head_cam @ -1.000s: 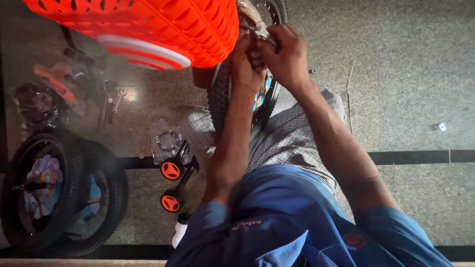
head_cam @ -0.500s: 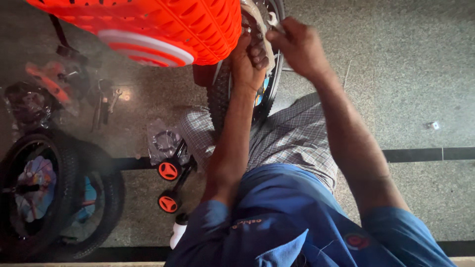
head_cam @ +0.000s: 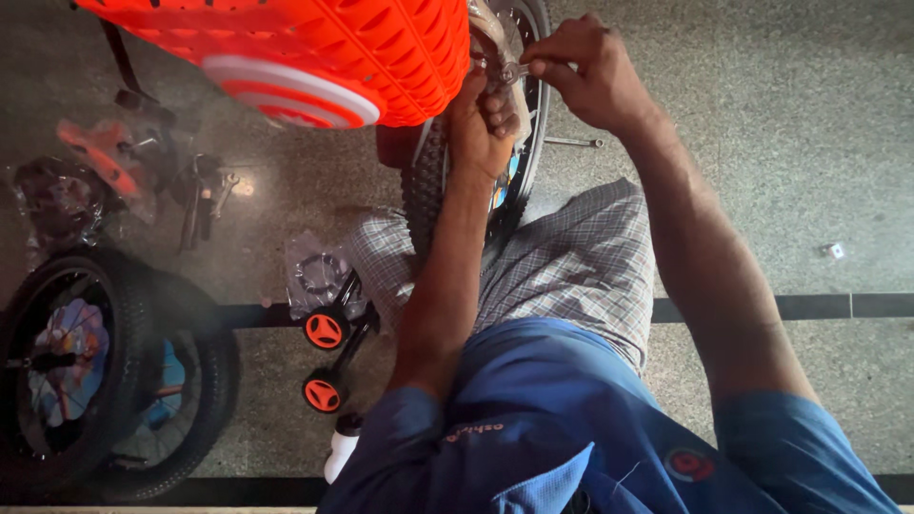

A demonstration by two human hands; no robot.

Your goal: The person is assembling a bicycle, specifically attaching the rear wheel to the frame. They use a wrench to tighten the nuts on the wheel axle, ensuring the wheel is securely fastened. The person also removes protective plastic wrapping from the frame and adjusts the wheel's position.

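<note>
Both hands meet at the hub of the upright bicycle wheel [head_cam: 522, 114], just right of the orange basket [head_cam: 314, 48]. The left hand [head_cam: 484, 119] grips the wheel from below. The right hand [head_cam: 592, 71] pinches a small metal fitting [head_cam: 506, 72] from the right, nearer to it.

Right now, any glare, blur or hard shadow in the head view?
Head view: a small glare spot on the polished floor by the loose parts; left side dim, so the spare wheels sit in shadow; the orange basket is bright but not blown out; both hands, left hand and right hand, are fairly sharp.
</note>
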